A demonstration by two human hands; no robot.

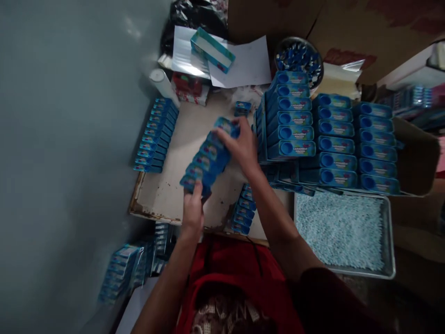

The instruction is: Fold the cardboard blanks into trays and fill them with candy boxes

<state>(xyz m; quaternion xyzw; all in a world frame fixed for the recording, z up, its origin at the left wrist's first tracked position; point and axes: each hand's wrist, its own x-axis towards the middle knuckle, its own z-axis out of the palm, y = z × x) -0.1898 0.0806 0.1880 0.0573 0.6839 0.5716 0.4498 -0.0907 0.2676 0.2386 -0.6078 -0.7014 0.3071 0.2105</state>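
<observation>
Between my two hands a slanting row of small blue candy boxes (208, 157) is held over the table, a little blurred. My left hand (193, 208) grips its near end, thumb on top. At the far end my right hand (243, 144) is closed around the row, with its thumb across the boxes. Below my right forearm, a shorter row of the same boxes (244, 209) lies by the table's front edge. Another small blue box (242, 107) stands just beyond my right hand.
Tall stacks of blue boxes (328, 139) rise on the right, near a metal tray of pale blue pieces (342, 232). One more row (156, 134) lines the left table edge. Behind are a bowl of blue-and-white pieces (299, 60), white paper (243, 60) and a white roll (163, 83).
</observation>
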